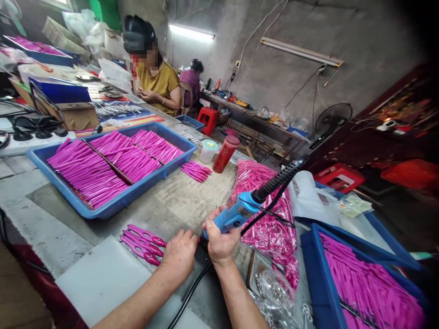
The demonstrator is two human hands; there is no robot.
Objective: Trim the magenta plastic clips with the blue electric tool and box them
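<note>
My right hand (221, 237) is wrapped round a blue electric screwdriver (236, 212), which slants with its tip down to the left and its black cable end up to the right. Close by the tip, my left hand (180, 253) has its fingers curled together at the tabletop. A bit of pink shows between its fingers and the tip, but what it holds is mostly hidden. Just left of that hand lies a small group of forked, slim pink plastic pieces (144, 244). Right behind the screwdriver sits a clear bag of pink parts (270, 224).
A blue tray (99, 212) of pink pieces stands left, another blue bin (315, 269) right. A red bottle (226, 154), a lidded plastic cup (208, 151) and a pink bundle (196, 171) lie beyond. A bag of metal bits (274, 288) is near my right forearm. A co-worker (157, 87) sits across.
</note>
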